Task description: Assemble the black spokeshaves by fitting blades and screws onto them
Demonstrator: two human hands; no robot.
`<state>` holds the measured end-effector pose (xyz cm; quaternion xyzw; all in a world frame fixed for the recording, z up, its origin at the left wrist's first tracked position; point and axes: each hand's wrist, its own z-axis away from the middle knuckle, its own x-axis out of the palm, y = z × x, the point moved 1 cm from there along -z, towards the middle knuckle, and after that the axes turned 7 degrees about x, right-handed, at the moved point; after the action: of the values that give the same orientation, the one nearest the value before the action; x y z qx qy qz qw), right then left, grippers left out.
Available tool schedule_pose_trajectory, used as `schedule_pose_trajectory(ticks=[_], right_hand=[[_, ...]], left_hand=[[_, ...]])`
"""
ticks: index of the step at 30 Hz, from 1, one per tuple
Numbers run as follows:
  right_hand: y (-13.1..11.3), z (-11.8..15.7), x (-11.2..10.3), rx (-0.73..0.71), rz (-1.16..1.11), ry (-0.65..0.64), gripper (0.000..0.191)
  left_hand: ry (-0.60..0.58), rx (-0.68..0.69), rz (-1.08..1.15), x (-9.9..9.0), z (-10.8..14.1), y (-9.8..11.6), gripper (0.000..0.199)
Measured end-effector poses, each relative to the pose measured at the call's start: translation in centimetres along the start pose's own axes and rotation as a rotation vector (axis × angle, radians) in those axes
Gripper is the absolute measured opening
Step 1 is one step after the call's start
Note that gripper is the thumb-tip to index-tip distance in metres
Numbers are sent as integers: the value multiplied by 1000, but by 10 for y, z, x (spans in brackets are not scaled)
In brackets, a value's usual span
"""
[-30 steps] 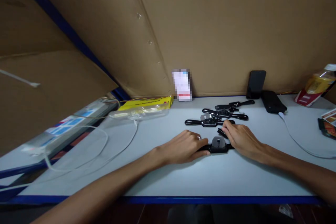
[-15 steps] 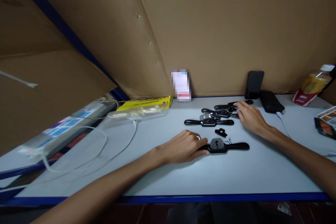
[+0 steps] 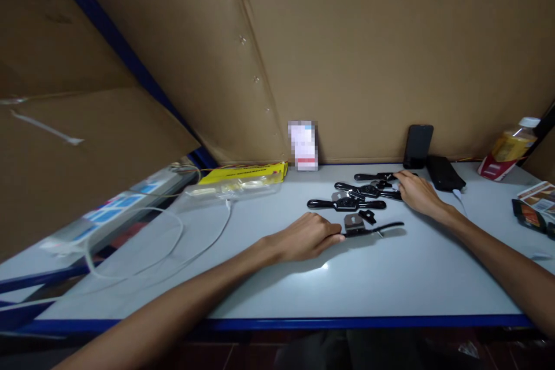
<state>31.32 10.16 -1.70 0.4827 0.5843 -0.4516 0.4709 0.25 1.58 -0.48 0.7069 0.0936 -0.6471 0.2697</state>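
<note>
My left hand (image 3: 306, 236) grips the left handle of a black spokeshave (image 3: 392, 225) nearest me, which is tipped on edge. A grey slotted blade (image 3: 354, 221) stands up at its middle, and a small black cap piece (image 3: 367, 217) lies just behind. Small silver screws show blurred by its right handle. Further back, my right hand (image 3: 418, 192) has its fingertips closed on the right part of the farthest spokeshave (image 3: 365, 176), partly hiding it. Between them lie two more spokeshaves, one in front (image 3: 325, 204) and one behind (image 3: 368, 190), with loose blades and caps around them.
Against the cardboard wall (image 3: 368, 58) lean a lit phone (image 3: 304, 147) and a dark phone (image 3: 418, 146). A black power bank (image 3: 446, 173) and a drink bottle (image 3: 507, 150) stand right. Yellow packaging (image 3: 243, 173), a white cable (image 3: 217, 237) and a power strip (image 3: 117, 211) lie left.
My left hand has tipped the near spokeshave from flat onto its edge and shifted it slightly back. My right hand stays at the farthest spokeshave, its fingers a little closer together. The view shifted slightly.
</note>
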Motion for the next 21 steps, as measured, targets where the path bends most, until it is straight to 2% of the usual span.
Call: schedule_pose_trajectory(ticks=[3, 10, 14, 21], right_hand=[[1, -1, 1, 12, -7, -7, 37], [5, -4, 3, 27, -33, -11, 33], [3, -2, -1, 62, 7, -12, 34], [2, 3, -18, 126, 97, -80, 31]], left_hand=[[-18, 76, -86, 1, 2, 1, 51], [-3, 132, -191, 0, 4, 2, 45], [3, 70, -204, -2, 3, 0, 42], [14, -28, -228, -9, 5, -20, 40]])
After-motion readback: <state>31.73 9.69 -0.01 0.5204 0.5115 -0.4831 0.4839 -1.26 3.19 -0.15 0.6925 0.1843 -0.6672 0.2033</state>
